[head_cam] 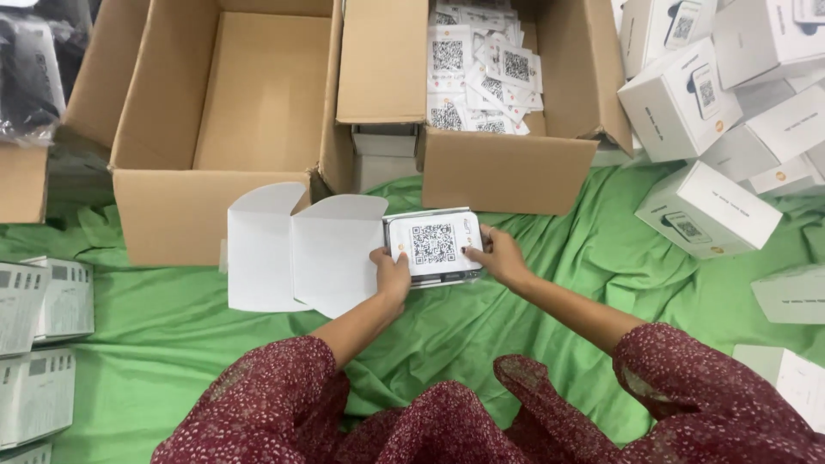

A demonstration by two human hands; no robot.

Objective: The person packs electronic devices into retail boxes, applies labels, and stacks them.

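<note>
Two brown cardboard cartons stand at far edge of green cloth (559,283): left carton (215,129) open, right carton (481,112) holding loose white code cards (481,73). White boxes (713,129) heaped at right; flat grey packs (43,344) stacked at left. Near middle, white carton (296,249) lies open, flaps spread flat leftward. Card with square code pattern (434,243) lies on top of its open end. Left hand (391,275) presses card's left edge, fingers close together; right hand (498,256) pinches right edge.
</note>
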